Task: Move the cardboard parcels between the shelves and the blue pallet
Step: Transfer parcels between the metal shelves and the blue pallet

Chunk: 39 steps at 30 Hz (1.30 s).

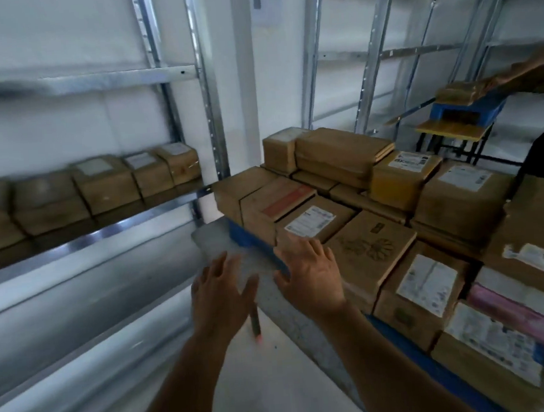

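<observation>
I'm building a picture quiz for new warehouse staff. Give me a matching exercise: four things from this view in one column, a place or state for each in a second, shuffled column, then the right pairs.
Things:
1. left hand
2. row of parcels
3. parcel with the flower print
4. blue pallet

Places or states:
A. on the metal shelf at the left
B. under the stacked parcels
C. fingers spread, holding nothing
D. on the stack, just beyond the right hand

Pairs: 1-C, 2-A, 3-D, 4-B
</observation>
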### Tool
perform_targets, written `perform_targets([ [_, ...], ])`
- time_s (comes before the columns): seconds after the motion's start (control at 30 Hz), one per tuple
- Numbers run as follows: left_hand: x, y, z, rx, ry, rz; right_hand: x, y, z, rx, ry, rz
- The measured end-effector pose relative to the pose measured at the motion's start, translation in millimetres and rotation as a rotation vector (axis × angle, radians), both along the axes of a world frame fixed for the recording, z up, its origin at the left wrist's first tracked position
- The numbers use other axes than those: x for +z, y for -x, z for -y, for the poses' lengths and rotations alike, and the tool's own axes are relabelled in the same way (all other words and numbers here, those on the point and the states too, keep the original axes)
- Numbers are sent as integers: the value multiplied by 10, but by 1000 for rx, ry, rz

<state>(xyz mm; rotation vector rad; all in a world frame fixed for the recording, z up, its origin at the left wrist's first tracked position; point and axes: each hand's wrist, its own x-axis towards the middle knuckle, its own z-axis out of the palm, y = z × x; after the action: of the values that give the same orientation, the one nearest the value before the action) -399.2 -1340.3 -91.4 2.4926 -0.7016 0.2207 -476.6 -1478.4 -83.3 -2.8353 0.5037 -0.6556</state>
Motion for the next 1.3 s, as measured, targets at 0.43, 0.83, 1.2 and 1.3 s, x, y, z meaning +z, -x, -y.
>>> perform_targets([
  [0.43, -106, -559, -1950, 292, -75, 51, -71, -1089, -1750, 386, 40, 1],
  [0.83, -332, -1095, -2325, 437, -41, -18, -205, -1841, -2208, 488, 26, -1],
  [1.2, -299, -2432, -2657, 524, -85, -20, -206, -3276, -2474, 555, -2, -27],
  [1.3, -245, -2792, -2747, 562, -86, 2, -143, -3663, -2582, 584, -10, -15],
])
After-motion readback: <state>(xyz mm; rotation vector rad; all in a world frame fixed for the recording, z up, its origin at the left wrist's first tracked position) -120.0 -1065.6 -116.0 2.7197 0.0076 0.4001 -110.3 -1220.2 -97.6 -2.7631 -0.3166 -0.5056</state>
